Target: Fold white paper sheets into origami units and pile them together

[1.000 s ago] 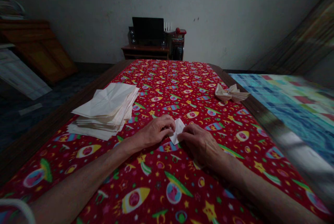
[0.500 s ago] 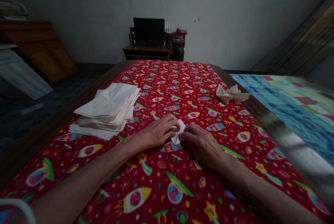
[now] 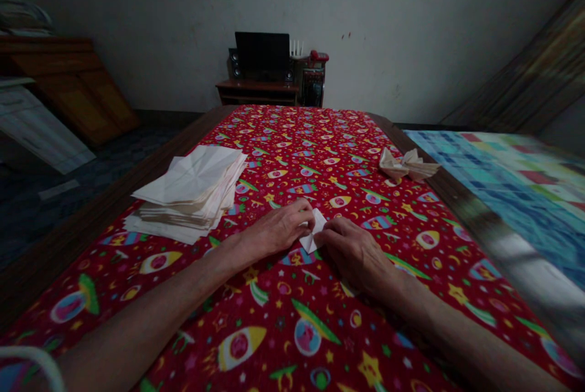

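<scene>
A small piece of folded white paper [image 3: 311, 243] lies on the red patterned cloth [image 3: 292, 331] in front of me. My left hand [image 3: 290, 224] grips its left side with curled fingers, hiding part of it. From the right, my right hand [image 3: 350, 245] pinches the paper's right edge between thumb and fingers. To the left of my hands sits a stack of creased white paper sheets [image 3: 192, 181]. Several folded paper pieces [image 3: 406, 164] stand grouped near the table's right edge.
Dark wooden table edges [image 3: 479, 221] show beyond the cloth. A black monitor [image 3: 262, 50] with speakers stands on a small desk at the far wall, beside a red telephone [image 3: 319, 56]. Wooden cabinets [image 3: 86, 90] are at the left; a blue checked surface [image 3: 493, 178] lies to the right.
The fingers of my left hand have drawn in more tightly at the paper. My right hand stays nearly in place, and the view has shifted very slightly.
</scene>
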